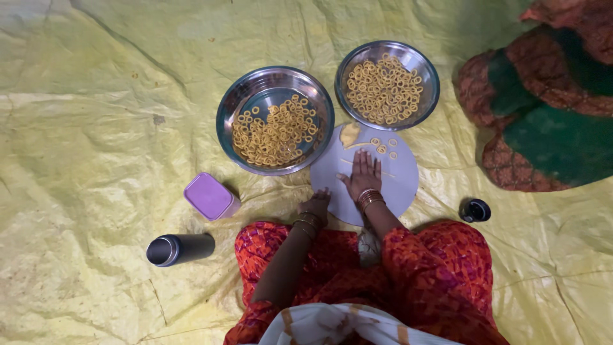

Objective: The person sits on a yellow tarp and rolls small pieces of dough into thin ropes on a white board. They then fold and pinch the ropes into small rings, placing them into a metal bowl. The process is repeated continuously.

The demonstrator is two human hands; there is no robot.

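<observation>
I sit on the floor in red patterned clothes. My right hand [364, 174] lies flat, fingers spread, on a round grey board [402, 179], pressing on a thin strip of dough. My left hand [316, 204] rests at the board's near left edge, touching it. At the far side of the board lie a lump of yellow dough [349, 134] and a few small dough rings [384, 148]. Two steel bowls hold several dough rings: a left bowl [275, 119] and a right bowl [387, 85].
A yellow plastic sheet [96, 128] covers the floor. A purple lidded box [211, 196] and a dark flask [179, 249] lying on its side are to my left. A small black cap [476, 210] sits to the right. Another person in green and red cloth [549, 108] sits at the far right.
</observation>
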